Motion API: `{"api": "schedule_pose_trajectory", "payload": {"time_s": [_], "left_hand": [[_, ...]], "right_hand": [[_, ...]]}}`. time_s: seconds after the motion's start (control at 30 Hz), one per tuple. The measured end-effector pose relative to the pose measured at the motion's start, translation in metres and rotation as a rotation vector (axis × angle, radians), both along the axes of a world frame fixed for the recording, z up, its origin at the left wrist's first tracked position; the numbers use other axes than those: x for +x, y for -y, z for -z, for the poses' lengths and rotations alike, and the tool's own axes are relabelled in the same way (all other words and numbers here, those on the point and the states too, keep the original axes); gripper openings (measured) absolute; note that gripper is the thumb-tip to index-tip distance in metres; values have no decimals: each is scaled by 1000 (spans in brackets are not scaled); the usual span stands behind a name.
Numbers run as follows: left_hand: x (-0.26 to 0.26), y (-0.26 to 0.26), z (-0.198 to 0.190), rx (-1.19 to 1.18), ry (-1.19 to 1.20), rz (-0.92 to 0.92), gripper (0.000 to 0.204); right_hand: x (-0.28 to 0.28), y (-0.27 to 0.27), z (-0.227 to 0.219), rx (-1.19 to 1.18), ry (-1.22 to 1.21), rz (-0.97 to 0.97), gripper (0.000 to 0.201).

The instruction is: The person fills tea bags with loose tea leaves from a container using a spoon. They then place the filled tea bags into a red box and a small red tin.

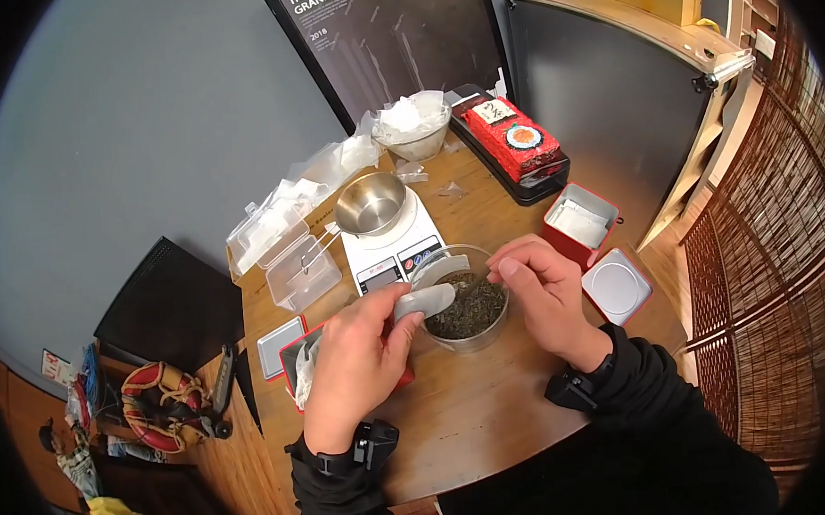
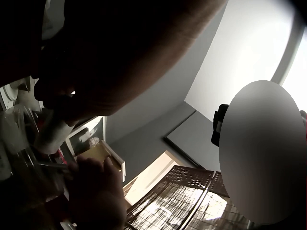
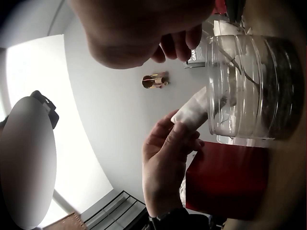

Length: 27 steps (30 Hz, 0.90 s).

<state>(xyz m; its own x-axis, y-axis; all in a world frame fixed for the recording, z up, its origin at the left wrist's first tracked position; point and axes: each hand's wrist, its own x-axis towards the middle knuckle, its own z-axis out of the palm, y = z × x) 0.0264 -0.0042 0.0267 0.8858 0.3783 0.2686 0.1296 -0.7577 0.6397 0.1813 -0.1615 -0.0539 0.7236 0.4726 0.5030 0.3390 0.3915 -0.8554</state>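
My left hand (image 1: 357, 360) pinches a small white pouch (image 1: 425, 302) between thumb and fingers at the left rim of a clear round container (image 1: 471, 345). Dark dried leaves (image 1: 480, 312) lie inside it, and a pale curved piece stands near its back wall. At the right rim, my right hand (image 1: 552, 301) pinches a thin utensil that reaches down into the container. The right wrist view shows the pouch (image 3: 192, 111) tilted, with one end at the container's mouth; the utensil's thin handle (image 3: 236, 64) shows through the clear wall. Its lower end is hard to make out.
Behind the container, a metal pan (image 1: 372, 206) sits on a white scale (image 1: 420, 227). Open red tins (image 1: 582, 249) stand on both sides. Farther back are a bowl of white pouches (image 1: 415, 144), a red package (image 1: 517, 142) on a black tray, and a clear plastic box (image 1: 302, 276).
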Motion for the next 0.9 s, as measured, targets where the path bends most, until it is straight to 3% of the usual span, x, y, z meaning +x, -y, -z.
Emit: {"api": "schedule_pose_trajectory", "payload": {"time_s": [0.07,0.2,0.27,0.6,0.9], "left_hand": [[2,-3,7,150,66,22,22],[6,-3,10,177,54,31,20],[9,-2,10,362,158,66,15],[13,3,14,487,170,3,10],[14,11,12,555,239,-12,17]], "right_hand": [[-2,0,-1,1,21,9,11],[0,3,2,-25,87,9,12],[0,3,3,-40,93,13,12],[-1,1,4,-39,89,11,10],[-1,0,3,-12,101,39,9]]}}
